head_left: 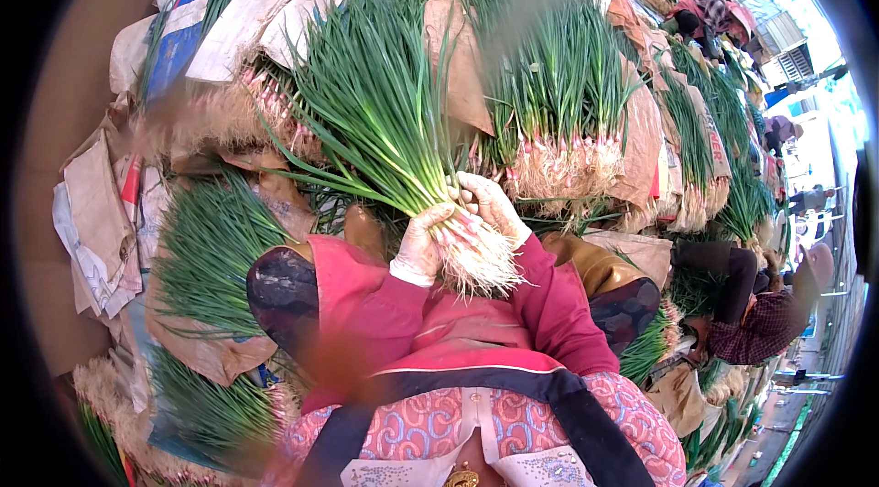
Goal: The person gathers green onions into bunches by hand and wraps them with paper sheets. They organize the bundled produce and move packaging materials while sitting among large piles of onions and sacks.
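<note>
A bunch of spring onions (389,112) is held in front of my chest, its long green leaves fanning away from me. Pale, stringy roots (479,263) hang toward my lap below pinkish-white bulbs. My left hand (422,243), in a whitish glove, wraps the bunch's stems from the left, just above the bulbs. On the far side, my right hand (487,203), gloved too, has its fingers curled against the same stems. Both hands touch the bunch close together.
Beyond it lie more spring onion bundles (568,75) on brown paper sheets (455,57). Other spring onions (220,254) lie to my left beside folded paper sacks (101,221). A crouching person (760,322) is at my right, and more people (719,16) sit farther off.
</note>
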